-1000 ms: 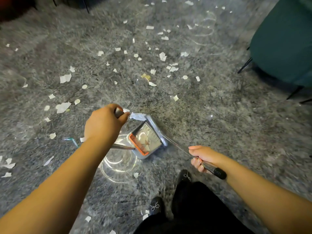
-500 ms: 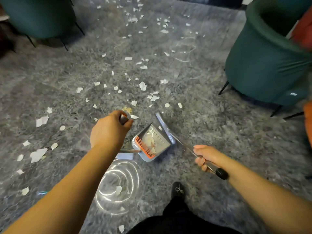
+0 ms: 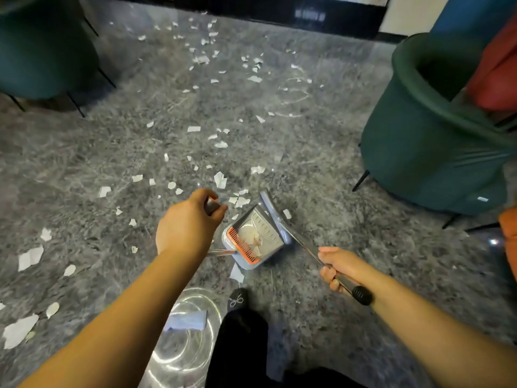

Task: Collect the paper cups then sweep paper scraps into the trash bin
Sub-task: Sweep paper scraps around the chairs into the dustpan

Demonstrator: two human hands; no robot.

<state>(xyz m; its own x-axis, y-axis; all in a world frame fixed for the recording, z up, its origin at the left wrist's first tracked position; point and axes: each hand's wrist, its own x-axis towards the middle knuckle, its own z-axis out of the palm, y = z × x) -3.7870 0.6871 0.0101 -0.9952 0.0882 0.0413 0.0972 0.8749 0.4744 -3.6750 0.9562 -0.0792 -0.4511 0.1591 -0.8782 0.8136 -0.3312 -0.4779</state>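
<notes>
My left hand [image 3: 186,224] grips the top of a handle that runs down to a grey dustpan [image 3: 256,238] with an orange comb edge. White scraps lie inside the pan. My right hand [image 3: 337,266] grips a thin metal broom handle with a black end cap [image 3: 362,295]; its grey head [image 3: 274,212] rests on the floor against the pan's far side. Several white paper scraps [image 3: 221,179] are scattered over the grey marbled floor ahead and to the left. No paper cup or trash bin shows in view.
A dark green armchair [image 3: 430,141] with a red cushion stands at the right. Another green chair [image 3: 42,51] on thin black legs is at the upper left. My black shoe [image 3: 237,299] is just behind the pan. A dark baseboard [image 3: 279,15] runs along the far wall.
The view has tilted up and forward, bringing the chairs and far wall in. Pan and broom moved forward over the floor toward the scraps; both hands kept their grips.
</notes>
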